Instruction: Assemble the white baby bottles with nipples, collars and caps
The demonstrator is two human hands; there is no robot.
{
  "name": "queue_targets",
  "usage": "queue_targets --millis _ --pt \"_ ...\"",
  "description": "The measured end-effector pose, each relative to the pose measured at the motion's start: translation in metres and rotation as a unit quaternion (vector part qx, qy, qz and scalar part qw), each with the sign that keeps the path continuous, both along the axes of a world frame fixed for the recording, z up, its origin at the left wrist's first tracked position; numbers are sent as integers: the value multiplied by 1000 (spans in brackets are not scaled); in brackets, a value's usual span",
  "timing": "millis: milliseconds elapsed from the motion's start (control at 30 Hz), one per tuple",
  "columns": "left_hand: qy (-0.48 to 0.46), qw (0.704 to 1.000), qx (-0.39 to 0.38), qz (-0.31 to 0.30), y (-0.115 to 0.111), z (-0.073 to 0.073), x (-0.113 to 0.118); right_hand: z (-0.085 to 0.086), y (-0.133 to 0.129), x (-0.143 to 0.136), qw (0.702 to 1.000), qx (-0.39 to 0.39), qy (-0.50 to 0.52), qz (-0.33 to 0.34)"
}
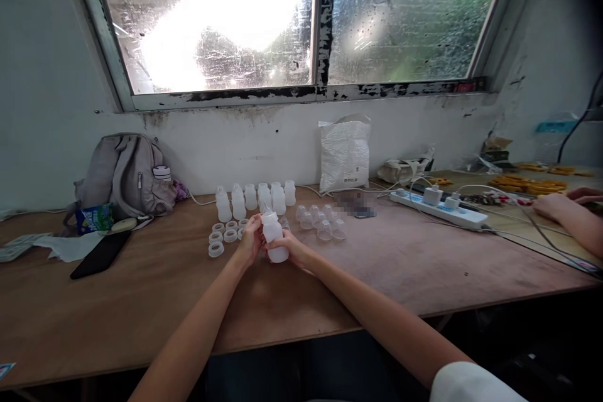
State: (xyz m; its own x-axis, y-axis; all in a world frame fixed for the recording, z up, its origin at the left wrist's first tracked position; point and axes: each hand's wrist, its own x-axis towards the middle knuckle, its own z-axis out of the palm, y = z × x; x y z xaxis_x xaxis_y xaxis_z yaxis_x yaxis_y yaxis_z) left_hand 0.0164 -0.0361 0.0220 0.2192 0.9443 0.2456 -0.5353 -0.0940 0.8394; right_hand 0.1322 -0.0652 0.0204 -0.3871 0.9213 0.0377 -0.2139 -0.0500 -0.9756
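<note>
A white translucent bottle is held between both hands, slightly tilted, with a clear nipple-shaped top. My left hand closes on its upper left side, near the neck. Around the lower right of its body my right hand is wrapped. Behind them stands a group of similar white bottles, some with tops and some without. Clear rings lie on the table just left of my left hand. Several clear caps sit to the right of the held bottle.
The brown table holds a grey backpack and black phone at left. A white bag leans against the wall. A power strip with cables lies at right, near another person's hand and yellow items.
</note>
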Motion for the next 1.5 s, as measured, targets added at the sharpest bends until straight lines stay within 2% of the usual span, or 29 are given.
queue_targets --millis 167,300,467,633,767,833,867,967,1033,1067,1133,1233,1333,1400,1500 --pt "24 999 -1 -34 -1 -1 1 -1 1 1 1000 3 -8 -7" --pt "27 999 -17 -13 -2 -1 2 0 1 2 1000 3 -5 -5" --pt "48 999 -3 -23 -3 0 2 -1 2 2 1000 4 0 -3" --pt "49 998 -31 7 -4 1 4 -5 5 1 1000 7 -17 -16" --pt "71 997 -5 -11 -8 4 3 -6 5 0 1000 4 -9 -16" --pt "73 996 5 -46 -13 7 0 -5 2 2 1000 -5 1 12" --pt "74 994 6 -77 -16 9 -2 -4 1 4 999 -16 14 46" --pt "79 984 7 -162 -25 15 -5 -1 -1 13 973 -60 91 203" --pt "81 981 15 -178 -30 17 -5 2 -1 18 948 -80 135 278" --pt "83 981 18 -173 -30 17 -5 3 0 19 946 -82 142 281" --pt "80 987 18 -139 -27 15 -3 4 2 19 961 -80 133 230" --pt "52 998 15 -29 -16 9 -2 4 4 13 995 -49 67 63" --pt "39 997 12 72 -6 3 -3 0 6 6 995 18 -13 -97" --pt "39 994 9 97 -4 3 -4 -3 7 3 993 24 -11 -117" --pt "34 997 24 62 -10 7 -1 -5 9 4 995 -58 76 -43"
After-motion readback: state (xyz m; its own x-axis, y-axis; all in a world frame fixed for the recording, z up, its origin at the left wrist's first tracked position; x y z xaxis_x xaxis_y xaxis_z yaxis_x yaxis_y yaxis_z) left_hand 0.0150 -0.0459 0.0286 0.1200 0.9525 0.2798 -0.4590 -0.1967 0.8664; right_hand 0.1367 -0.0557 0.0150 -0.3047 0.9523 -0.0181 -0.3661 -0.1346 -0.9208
